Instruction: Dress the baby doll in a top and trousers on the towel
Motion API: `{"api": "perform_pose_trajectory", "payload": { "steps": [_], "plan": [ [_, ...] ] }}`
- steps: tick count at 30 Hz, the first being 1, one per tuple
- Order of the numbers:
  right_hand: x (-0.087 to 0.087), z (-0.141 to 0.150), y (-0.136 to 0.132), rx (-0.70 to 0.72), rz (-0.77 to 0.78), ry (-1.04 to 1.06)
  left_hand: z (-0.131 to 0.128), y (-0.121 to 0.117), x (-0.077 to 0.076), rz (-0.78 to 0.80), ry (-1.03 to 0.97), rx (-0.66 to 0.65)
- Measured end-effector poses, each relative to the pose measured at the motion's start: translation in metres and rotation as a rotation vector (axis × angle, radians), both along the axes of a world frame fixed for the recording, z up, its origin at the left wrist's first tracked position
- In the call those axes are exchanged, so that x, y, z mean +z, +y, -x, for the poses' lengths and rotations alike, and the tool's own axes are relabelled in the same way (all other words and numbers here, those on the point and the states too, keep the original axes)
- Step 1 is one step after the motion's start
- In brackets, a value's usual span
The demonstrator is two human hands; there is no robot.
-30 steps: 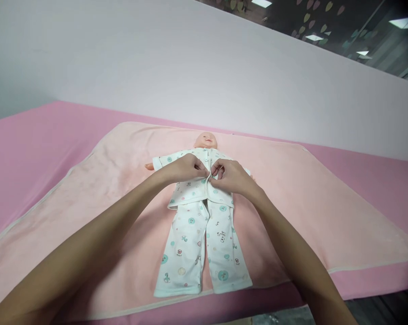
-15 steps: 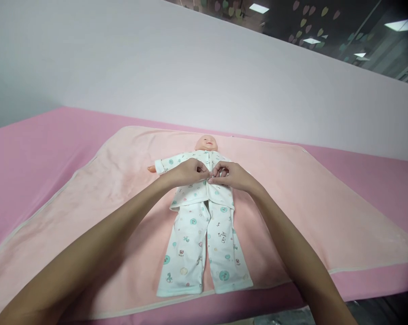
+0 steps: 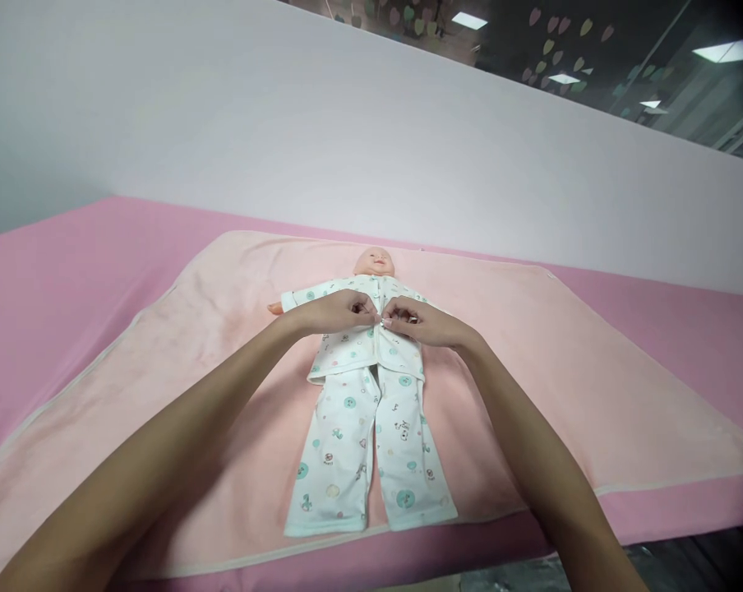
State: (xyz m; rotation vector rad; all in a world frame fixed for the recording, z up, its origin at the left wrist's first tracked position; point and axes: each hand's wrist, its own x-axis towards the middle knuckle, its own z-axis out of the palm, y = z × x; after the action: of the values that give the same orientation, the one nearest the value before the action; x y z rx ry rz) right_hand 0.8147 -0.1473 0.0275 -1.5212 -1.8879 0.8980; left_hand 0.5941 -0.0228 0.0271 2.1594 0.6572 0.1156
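Observation:
A baby doll (image 3: 375, 262) lies on its back, dressed in a white printed jacket (image 3: 347, 355) and matching trousers (image 3: 338, 452). My left hand (image 3: 342, 311) pinches the jacket's front edge at mid-chest, coming from the left. From the other side my right hand (image 3: 421, 321) pinches the same front opening, its fingertips meeting those of the left. A small pale fastening shows between the fingertips, too small to make out fully. One doll hand (image 3: 275, 309) sticks out of the left sleeve; the other arm is mostly hidden behind my right hand.
Under the doll a light pink blanket (image 3: 223, 345) is spread over a darker pink padded surface (image 3: 51, 279). A white wall (image 3: 347, 140) rises behind it, with a dark window (image 3: 593, 74) bearing heart stickers above. The padded surface's front edge runs near my forearms.
Both hands stay at the jacket's front. The right fingers have closed in slightly toward the left fingertips. The view has shifted a little.

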Motion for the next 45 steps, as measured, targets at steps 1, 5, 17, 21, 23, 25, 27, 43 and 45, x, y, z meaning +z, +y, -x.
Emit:
{"api": "perform_pose_trajectory", "payload": {
  "steps": [1, 5, 17, 21, 23, 25, 27, 43, 45],
  "plan": [
    [0.000, 0.000, 0.000, 0.000, -0.002, 0.003, 0.000, 0.001, 0.000, 0.000, -0.007, -0.004],
    [-0.003, -0.003, 0.001, 0.010, 0.030, 0.028, 0.000, 0.001, -0.002, -0.021, -0.013, -0.012],
    [-0.006, -0.004, 0.002, 0.000, 0.019, 0.041, -0.002, -0.002, -0.009, -0.110, -0.049, 0.006],
    [-0.005, -0.001, 0.000, -0.032, -0.054, -0.015, -0.003, -0.001, -0.013, -0.114, -0.091, 0.064],
    [-0.006, -0.002, 0.002, -0.087, -0.118, -0.050, -0.005, 0.002, -0.013, -0.118, -0.107, 0.133],
    [-0.007, -0.004, 0.008, -0.168, -0.207, -0.104, -0.008, 0.008, -0.010, -0.138, -0.118, 0.209],
    [-0.006, -0.007, 0.017, -0.209, -0.275, -0.177, -0.013, 0.015, -0.004, -0.145, -0.099, 0.246],
    [-0.020, -0.017, 0.045, -0.199, -0.244, 0.133, -0.026, 0.034, 0.008, 0.024, -0.020, 0.160],
    [-0.023, -0.018, 0.045, -0.247, -0.220, 0.190, -0.026, 0.032, 0.009, 0.047, -0.006, 0.176]
  ]
}}
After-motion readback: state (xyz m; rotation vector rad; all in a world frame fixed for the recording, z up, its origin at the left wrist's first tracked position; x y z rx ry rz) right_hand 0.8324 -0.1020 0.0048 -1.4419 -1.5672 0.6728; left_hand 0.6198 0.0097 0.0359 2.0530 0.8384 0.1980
